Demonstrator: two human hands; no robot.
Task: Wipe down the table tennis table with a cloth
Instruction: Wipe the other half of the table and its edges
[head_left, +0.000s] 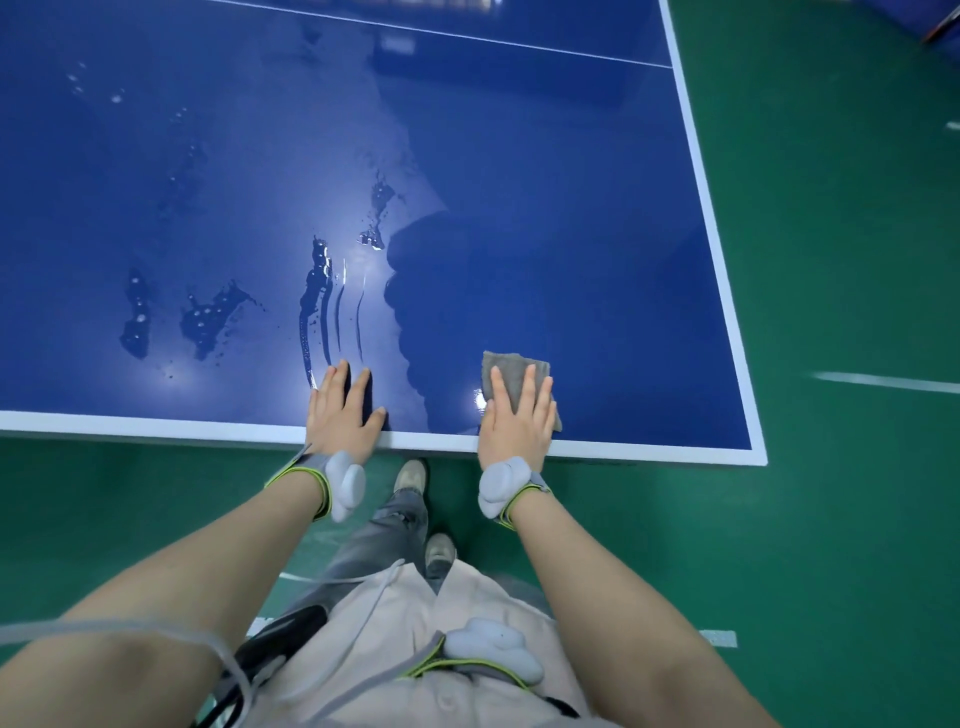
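Puddles (200, 319): several patches of water lie on the left part of the blue top, well apart from the cloth; more beads and a thin streaked smear (317, 306) run up the middle. I'd judge the water will slide about on this glossy surface and not soak in.

Table (571, 208): big, flat and rigid, with a white border; nothing to lift here, only to lean on. The shine suggests a slick top, so a flat hand may skate on the wet parts.

Left hand (343, 413): laid flat at the near edge, fingers straight and spread, gripping nothing. Its fingertips sit right at the foot of the wet streaks. It looks like a brace.

Cloth (511, 379): a small grey rag lying flat on the table near the near edge, towards the right corner, under the right hand. It looks thin, limp and light; it should bunch or fold if dragged by one corner. Best worked with the palm spread over its middle, I'd say.

Right hand (517, 421): pressing down on the cloth with straight fingers, not clutching it; the rag's far edge shows beyond the fingertips.

Floor (831, 260): green, with the person's shoes close under the table's near edge.
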